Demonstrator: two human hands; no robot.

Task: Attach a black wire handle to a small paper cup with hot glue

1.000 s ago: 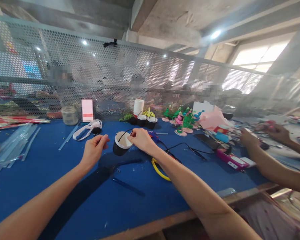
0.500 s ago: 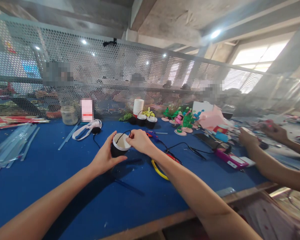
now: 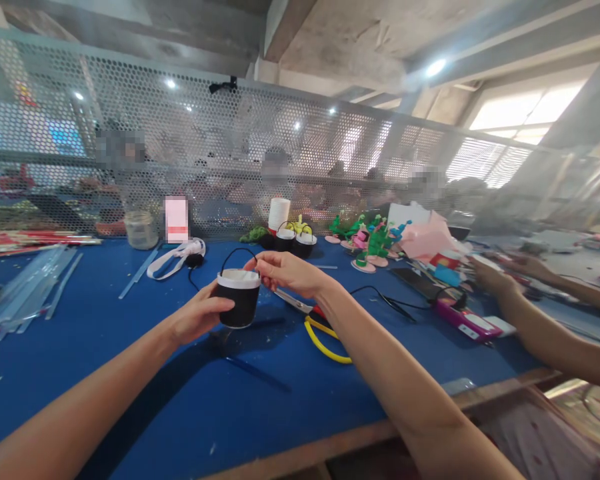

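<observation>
I hold a small black cup with a white rim (image 3: 238,298) upright above the blue table (image 3: 130,373). My left hand (image 3: 196,316) grips its side from the left. My right hand (image 3: 286,272) pinches the right end of the thin black wire handle (image 3: 237,254) that arches over the cup's rim. Two similar black cups with handles (image 3: 295,243) stand farther back by the mesh screen.
Yellow-handled pliers (image 3: 320,333) and a black cable (image 3: 380,298) lie right of the cup. A jar (image 3: 140,230), white ribbon (image 3: 175,259), clear sticks (image 3: 25,290) and colourful foam figures (image 3: 370,243) sit around. Another person's arms (image 3: 540,327) work at the right.
The cup went from tilted toward me to upright and rose. My left hand, apart from it a second ago, closed on its side; my right hand stayed on the handle.
</observation>
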